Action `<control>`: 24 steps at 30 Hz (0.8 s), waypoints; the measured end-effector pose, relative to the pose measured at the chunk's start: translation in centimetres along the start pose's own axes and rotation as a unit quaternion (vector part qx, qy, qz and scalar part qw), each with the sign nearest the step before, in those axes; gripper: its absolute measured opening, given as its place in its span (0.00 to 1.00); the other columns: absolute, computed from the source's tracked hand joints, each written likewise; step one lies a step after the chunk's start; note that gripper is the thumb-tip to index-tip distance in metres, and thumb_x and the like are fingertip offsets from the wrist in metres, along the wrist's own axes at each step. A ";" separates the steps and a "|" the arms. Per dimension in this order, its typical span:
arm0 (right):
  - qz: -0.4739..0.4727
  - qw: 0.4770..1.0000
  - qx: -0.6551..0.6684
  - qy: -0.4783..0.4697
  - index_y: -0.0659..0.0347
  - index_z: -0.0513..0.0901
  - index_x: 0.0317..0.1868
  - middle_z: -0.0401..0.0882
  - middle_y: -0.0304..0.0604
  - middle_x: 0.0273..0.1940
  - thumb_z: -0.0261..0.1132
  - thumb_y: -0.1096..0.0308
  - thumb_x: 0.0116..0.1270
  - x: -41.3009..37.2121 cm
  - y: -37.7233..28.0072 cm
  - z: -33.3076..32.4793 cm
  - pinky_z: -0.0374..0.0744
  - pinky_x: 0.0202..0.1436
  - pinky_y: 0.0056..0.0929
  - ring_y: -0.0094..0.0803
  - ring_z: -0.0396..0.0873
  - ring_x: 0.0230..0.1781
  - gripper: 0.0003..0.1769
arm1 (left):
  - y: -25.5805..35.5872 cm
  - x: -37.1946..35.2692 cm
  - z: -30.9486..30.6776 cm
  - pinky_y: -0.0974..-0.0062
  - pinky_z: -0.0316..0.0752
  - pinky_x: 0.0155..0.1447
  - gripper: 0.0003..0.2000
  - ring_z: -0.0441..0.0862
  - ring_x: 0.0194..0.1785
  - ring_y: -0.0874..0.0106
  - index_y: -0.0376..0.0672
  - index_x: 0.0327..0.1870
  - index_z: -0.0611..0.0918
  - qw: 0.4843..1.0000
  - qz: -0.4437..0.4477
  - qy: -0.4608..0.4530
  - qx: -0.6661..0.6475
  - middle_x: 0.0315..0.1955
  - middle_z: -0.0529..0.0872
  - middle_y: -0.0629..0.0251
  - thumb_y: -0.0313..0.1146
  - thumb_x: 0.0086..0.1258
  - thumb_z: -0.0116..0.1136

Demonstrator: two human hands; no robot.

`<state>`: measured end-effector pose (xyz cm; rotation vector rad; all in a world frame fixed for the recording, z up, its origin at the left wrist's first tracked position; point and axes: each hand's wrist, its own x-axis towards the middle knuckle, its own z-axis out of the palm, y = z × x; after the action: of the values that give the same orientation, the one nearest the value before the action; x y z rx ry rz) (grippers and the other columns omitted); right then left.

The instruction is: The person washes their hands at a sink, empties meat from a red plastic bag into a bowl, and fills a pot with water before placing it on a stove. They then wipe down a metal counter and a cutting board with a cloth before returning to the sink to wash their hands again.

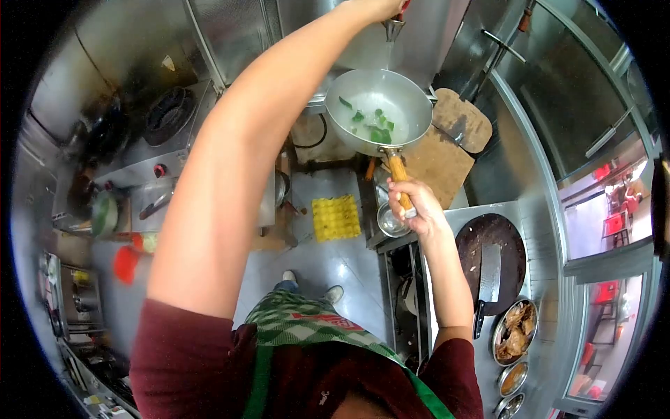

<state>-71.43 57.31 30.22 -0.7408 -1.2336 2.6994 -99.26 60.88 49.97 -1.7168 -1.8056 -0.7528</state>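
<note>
In the upper centre, the right hand [413, 204] is closed around the handle of the pan [408, 105], which holds green leaves [375, 129] under the tap [393, 28]. The left hand [380, 7] reaches the tap at the top edge; its grip I cannot tell.

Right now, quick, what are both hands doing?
Left hand: at the tap, grip cut off, cannot tell.
Right hand: closed on the pan handle.

Cleaver [490, 274] on chopping board [481, 232]; yellow egg tray [336, 218].

Pan [377, 105] under tap [393, 28]; cleaver [488, 276] on chopping block [513, 241] at right.
</note>
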 end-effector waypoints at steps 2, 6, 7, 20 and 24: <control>-0.004 1.000 0.002 0.010 0.64 0.67 0.34 0.67 0.38 0.17 0.57 0.76 0.54 -0.3 -0.2 0.3 0.61 0.09 0.22 0.26 0.64 0.08 0.08 | 0.1 -1.2 0.0 0.65 0.71 0.43 0.06 0.74 0.39 0.59 0.43 0.30 0.79 0.994 0.085 0.059 0.038 0.28 0.78 0.58 0.29 0.55 0.49; -0.002 1.000 -0.007 0.011 0.64 0.67 0.35 0.66 0.37 0.17 0.58 0.75 0.54 -0.2 -0.2 0.3 0.61 0.10 0.21 0.25 0.64 0.09 0.09 | 0.9 -2.6 -0.3 0.66 0.71 0.43 0.06 0.73 0.40 0.60 0.44 0.32 0.79 0.988 0.079 0.126 0.039 0.29 0.77 0.60 0.31 0.54 0.51; -0.003 1.000 -0.010 0.007 0.63 0.67 0.35 0.66 0.37 0.17 0.58 0.75 0.54 -0.1 0.0 0.2 0.61 0.10 0.21 0.25 0.64 0.09 0.10 | 0.2 -2.0 0.6 0.66 0.70 0.45 0.07 0.72 0.42 0.61 0.43 0.34 0.78 0.987 0.074 0.136 0.052 0.32 0.77 0.59 0.30 0.55 0.50; 0.010 1.000 -0.001 0.017 0.66 0.68 0.39 0.66 0.37 0.18 0.59 0.74 0.54 -0.6 0.4 0.4 0.60 0.11 0.19 0.24 0.62 0.09 0.13 | 1.5 -3.3 -0.8 0.61 0.69 0.49 0.10 0.72 0.46 0.58 0.45 0.38 0.77 0.993 0.018 0.095 0.072 0.38 0.77 0.59 0.30 0.54 0.53; 0.021 0.999 0.004 0.031 0.65 0.67 0.39 0.66 0.36 0.17 0.59 0.74 0.53 -0.4 0.6 0.0 0.62 0.08 0.20 0.24 0.63 0.09 0.13 | 0.9 -1.2 0.7 0.53 0.62 0.56 0.23 0.61 0.61 0.64 0.54 0.55 0.69 0.987 -0.119 -0.058 0.091 0.56 0.69 0.67 0.35 0.54 0.51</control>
<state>-71.05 56.78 29.95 -0.8524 -1.2057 2.6898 -98.27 60.56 48.67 -1.4706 -2.1155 -0.5688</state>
